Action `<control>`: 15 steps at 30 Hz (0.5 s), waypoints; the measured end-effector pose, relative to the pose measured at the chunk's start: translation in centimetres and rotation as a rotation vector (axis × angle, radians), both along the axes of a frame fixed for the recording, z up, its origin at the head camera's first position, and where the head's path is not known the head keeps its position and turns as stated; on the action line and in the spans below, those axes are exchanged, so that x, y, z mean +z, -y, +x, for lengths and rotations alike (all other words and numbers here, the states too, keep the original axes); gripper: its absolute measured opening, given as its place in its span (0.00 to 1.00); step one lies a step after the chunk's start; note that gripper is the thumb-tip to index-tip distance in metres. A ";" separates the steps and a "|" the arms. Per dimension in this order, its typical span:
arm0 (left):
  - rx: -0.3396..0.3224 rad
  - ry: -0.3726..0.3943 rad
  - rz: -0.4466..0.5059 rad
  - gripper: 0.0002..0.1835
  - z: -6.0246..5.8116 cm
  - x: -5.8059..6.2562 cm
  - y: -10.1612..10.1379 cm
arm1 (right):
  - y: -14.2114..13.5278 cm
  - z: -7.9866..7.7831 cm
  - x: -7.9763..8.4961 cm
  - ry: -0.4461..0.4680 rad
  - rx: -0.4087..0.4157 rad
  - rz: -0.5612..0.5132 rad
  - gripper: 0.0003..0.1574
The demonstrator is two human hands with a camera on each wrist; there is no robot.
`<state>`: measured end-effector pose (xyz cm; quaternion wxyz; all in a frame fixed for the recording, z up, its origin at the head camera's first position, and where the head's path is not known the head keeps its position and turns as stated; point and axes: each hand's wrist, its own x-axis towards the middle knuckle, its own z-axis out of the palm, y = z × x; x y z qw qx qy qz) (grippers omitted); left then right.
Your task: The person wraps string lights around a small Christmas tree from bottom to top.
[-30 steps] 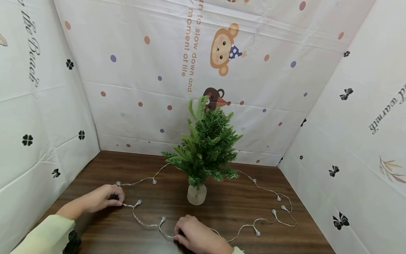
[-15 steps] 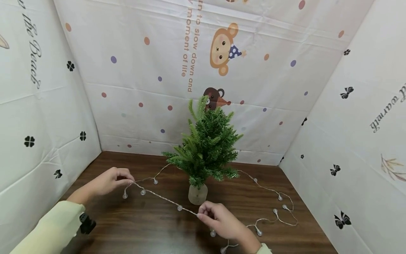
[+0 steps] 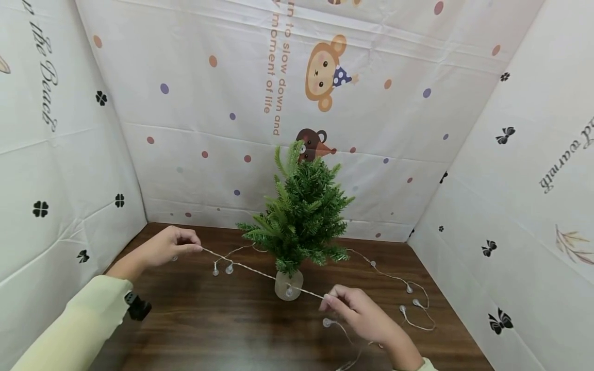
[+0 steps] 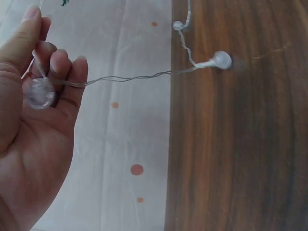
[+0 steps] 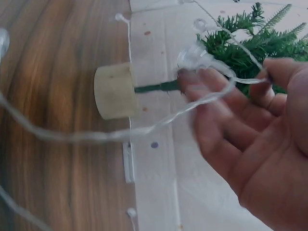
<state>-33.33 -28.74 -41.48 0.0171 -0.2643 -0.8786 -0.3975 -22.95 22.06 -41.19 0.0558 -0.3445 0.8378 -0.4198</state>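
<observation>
Left hand (image 3: 169, 246) raised at left of tree (image 3: 311, 216), thumb and fingers (image 4: 77, 72) pinching string lights (image 3: 254, 270). Right hand (image 3: 364, 312) front right of tree, pinching same wire between thumb and index, other fingers loosely bent. Wire span nearly straight between hands, sloping down toward right, passing before pale base (image 3: 281, 285) (contact with base: cannot tell). Rest of string trails on worktop (image 3: 209, 330), around behind tree and at right.

Since one second ago: both hands lifted farther forward, right hand shifted rightward, span straightened; tree unmoved.
</observation>
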 end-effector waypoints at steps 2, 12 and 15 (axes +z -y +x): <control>0.007 -0.008 0.011 0.06 -0.3 0.4 -0.2 | -0.5 0.1 0.4 0.014 -0.055 0.012 0.17; 0.031 -0.045 0.042 0.07 -1.8 2.5 -0.7 | -3.4 0.9 1.9 -0.093 -0.215 0.129 0.12; 0.017 -0.043 0.053 0.08 -2.1 3.1 -0.7 | -4.5 1.1 2.3 -0.120 -0.206 0.133 0.06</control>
